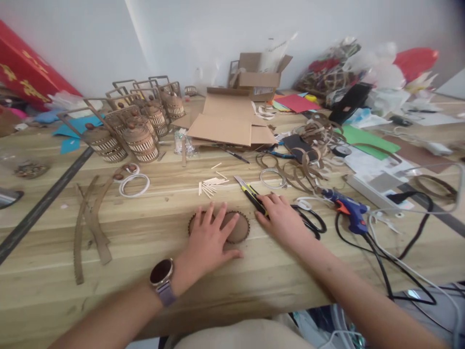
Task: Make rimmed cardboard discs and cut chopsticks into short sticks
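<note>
My left hand point(209, 240), a watch on its wrist, lies with fingers spread over two brown discs with toothed rims. The right-hand disc point(238, 228) shows more; the other is mostly hidden under the fingers. My right hand point(281, 218) is closed around the handle of a yellow and black utility knife point(250, 194), which lies on the wood with its blade pointing away. Black-handled scissors point(314, 220) are partly under that hand. Beyond the discs lies a small pile of short pale sticks point(210, 186).
Several small wooden lanterns point(140, 140) stand at the back left. Brown strips point(92, 223) and white rings point(134, 185) lie left. A blue glue gun point(350, 213) with cords and a power strip point(374, 191) are right. Flattened cardboard point(221, 128) lies at the back.
</note>
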`<state>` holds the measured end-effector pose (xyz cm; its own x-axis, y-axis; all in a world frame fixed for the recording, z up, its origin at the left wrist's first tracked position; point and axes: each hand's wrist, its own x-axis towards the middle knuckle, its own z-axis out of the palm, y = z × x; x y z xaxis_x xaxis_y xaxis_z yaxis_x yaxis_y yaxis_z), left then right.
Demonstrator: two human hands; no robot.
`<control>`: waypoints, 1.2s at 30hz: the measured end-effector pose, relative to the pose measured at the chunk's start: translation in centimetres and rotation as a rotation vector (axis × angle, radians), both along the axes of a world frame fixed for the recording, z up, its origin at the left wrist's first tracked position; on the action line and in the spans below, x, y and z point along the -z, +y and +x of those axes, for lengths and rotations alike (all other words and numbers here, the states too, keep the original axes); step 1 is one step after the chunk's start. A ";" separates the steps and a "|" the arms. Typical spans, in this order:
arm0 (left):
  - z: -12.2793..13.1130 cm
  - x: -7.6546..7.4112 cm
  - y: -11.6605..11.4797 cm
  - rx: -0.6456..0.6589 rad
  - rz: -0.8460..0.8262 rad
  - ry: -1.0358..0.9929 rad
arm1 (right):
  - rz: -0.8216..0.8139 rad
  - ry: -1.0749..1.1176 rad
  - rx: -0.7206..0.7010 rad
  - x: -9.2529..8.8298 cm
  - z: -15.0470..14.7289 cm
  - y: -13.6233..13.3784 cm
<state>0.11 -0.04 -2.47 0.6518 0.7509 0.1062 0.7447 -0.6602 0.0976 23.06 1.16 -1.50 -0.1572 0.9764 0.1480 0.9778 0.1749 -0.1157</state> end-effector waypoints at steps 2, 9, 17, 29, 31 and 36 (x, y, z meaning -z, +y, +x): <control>0.2 0.3 0.3 -0.001 -0.003 0.018 | -0.009 -0.005 0.002 -0.1 -0.2 -0.2; -0.8 0.7 0.6 -0.008 -0.012 0.027 | -0.034 0.019 -0.019 -0.9 0.1 0.4; -1.4 -1.5 0.6 -0.014 -0.190 0.001 | -0.012 0.040 -0.140 -2.2 -2.2 9.3; -2.6 -2.1 7.6 -0.159 -0.142 -0.254 | 0.007 -0.010 0.106 -0.8 -7.7 26.0; -2.9 -1.7 10.5 -0.215 -0.101 -0.304 | 0.025 -0.021 0.135 -0.5 -8.2 26.8; -3.1 -1.7 18.5 -0.328 -0.013 -0.309 | 0.071 -0.054 0.146 -0.1 -8.9 27.9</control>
<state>-2.99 18.45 -0.77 0.3184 0.9152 0.2471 0.8491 -0.3912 0.3549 14.17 29.02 -1.35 -0.0238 0.9769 0.2124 0.9978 0.0362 -0.0547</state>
